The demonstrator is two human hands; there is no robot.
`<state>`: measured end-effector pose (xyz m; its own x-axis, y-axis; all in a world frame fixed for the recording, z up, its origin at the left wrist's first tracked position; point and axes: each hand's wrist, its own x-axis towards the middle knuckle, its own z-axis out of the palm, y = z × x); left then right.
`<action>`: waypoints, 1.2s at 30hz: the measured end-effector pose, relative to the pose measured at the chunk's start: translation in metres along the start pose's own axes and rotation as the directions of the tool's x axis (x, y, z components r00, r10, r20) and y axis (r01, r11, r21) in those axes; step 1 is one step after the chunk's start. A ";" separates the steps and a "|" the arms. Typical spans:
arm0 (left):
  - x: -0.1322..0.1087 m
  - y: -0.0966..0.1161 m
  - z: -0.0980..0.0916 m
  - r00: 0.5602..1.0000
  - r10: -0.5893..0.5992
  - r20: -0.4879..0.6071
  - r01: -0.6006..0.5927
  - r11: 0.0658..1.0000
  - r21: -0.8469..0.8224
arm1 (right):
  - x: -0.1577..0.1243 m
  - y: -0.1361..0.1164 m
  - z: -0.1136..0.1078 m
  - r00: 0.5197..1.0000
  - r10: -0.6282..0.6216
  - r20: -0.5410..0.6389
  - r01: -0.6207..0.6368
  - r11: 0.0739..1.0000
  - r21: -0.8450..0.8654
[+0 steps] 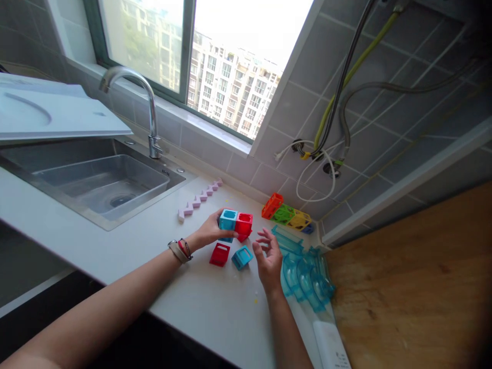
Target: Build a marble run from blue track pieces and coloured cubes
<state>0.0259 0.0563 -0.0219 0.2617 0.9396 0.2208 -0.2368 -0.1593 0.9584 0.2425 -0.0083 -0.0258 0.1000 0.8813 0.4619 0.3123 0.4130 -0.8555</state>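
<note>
My left hand (209, 229) grips a blue toy block (228, 220) that sits against a red toy block (244, 224), its thumb reaching across their front. Whether the two are joined, I cannot tell. To their right, my right hand (269, 259) is open, fingers spread and holding nothing. Below the held pair, a loose red block (220, 254) and a loose blue block (242, 257) lie on the white countertop (192, 287), tilted and a little apart from each other.
A zigzag row of pale purple pieces (197, 201) lies near the sink (103, 218). Orange, green and yellow blocks (283, 214) stand along the wall. Clear blue curved track pieces (307, 277) lie at right, beside a wooden panel (407, 277). A faucet (152, 118) rises behind the sink.
</note>
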 end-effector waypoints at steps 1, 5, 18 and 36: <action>-0.002 0.000 0.003 0.999 -0.007 0.051 0.006 1.000 0.020 | -0.001 0.000 0.001 1.000 -0.005 0.004 0.005 1.000 0.028; -0.008 0.001 0.012 0.977 -0.037 0.211 0.034 0.999 0.015 | -0.002 -0.001 -0.001 0.999 -0.039 0.019 0.038 0.999 0.034; 0.016 0.002 -0.017 0.876 -0.191 -0.442 -0.021 0.902 -0.432 | 0.017 0.029 -0.035 0.996 0.017 -0.088 -0.049 0.925 -0.376; -0.009 0.014 0.010 0.998 0.042 0.049 -0.043 0.999 0.020 | 0.006 -0.008 -0.017 0.999 -0.008 0.034 0.012 0.993 -0.120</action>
<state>0.0291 0.0424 -0.0086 0.2969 0.9160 0.2698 -0.2290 -0.2061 0.9514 0.2565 -0.0103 -0.0122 0.0654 0.8854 0.4603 0.4243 0.3928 -0.8159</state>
